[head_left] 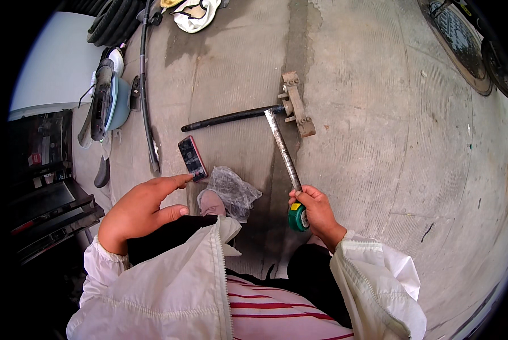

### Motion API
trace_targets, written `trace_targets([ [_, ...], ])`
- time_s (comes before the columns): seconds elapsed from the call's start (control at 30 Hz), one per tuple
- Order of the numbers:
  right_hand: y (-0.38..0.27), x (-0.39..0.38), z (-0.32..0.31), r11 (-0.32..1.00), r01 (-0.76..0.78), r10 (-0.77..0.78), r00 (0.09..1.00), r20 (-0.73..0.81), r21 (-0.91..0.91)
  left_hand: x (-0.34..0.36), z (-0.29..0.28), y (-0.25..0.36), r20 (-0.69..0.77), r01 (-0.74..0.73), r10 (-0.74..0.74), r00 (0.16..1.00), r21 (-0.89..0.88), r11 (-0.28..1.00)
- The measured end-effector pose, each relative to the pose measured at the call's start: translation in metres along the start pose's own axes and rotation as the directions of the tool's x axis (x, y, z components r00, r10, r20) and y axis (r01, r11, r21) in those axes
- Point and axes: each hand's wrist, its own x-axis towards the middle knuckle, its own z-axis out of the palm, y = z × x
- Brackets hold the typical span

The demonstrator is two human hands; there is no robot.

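**Tape measure extended over the concrete floor**

We see the right hand (317,211) clenched around a green tape measure (298,217), fingers wrapped over the case. The steel blade (282,148) runs out of the case, up and slightly left, and its tip lies at the junction of a black rod (228,118) and a rusty metal bracket (296,103) on the concrete floor (378,141). We cannot tell whether the blade tip touches the bracket or only lies over it.

We see the left hand (141,212) released, holding nothing. Its index finger is stretched forward, with the fingertip just beside the lower edge of a phone (192,157) that lies flat on the floor. The thumb stands apart below the index finger.

Between the two hands lies a crumpled clear plastic bag (234,190), touching the toe of a pink shoe (211,203). Both forearms wear white jacket sleeves (169,283).

Left of the phone, a long dark bar (146,102) lies on the floor, running away from us. Further left stands a scooter (104,102) with a pale blue body. A manhole cover (458,42) sits at the upper right, well apart from the hands.
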Motion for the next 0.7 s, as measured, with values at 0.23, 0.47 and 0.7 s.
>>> trace_targets([
  [0.23,0.0016,0.0008,-0.0021,1.0,0.01,-0.01,1.0,0.0,-0.001,0.002,-0.0001,0.0013,0.012,0.005,-0.005,1.0,-0.003,1.0],
  [0.47,0.0041,0.003,-0.0009,1.0,0.025,-0.025,0.998,-0.062,-0.006,0.0013,-0.0003,0.001,0.015,0.002,-0.002,1.0,0.0,1.0],
  [0.7,0.0058,0.0045,-0.0018,1.0,0.021,-0.019,0.995,-0.096,0.023,0.0014,0.0001,0.0003,0.017,0.002,-0.002,1.0,0.005,1.0],
])
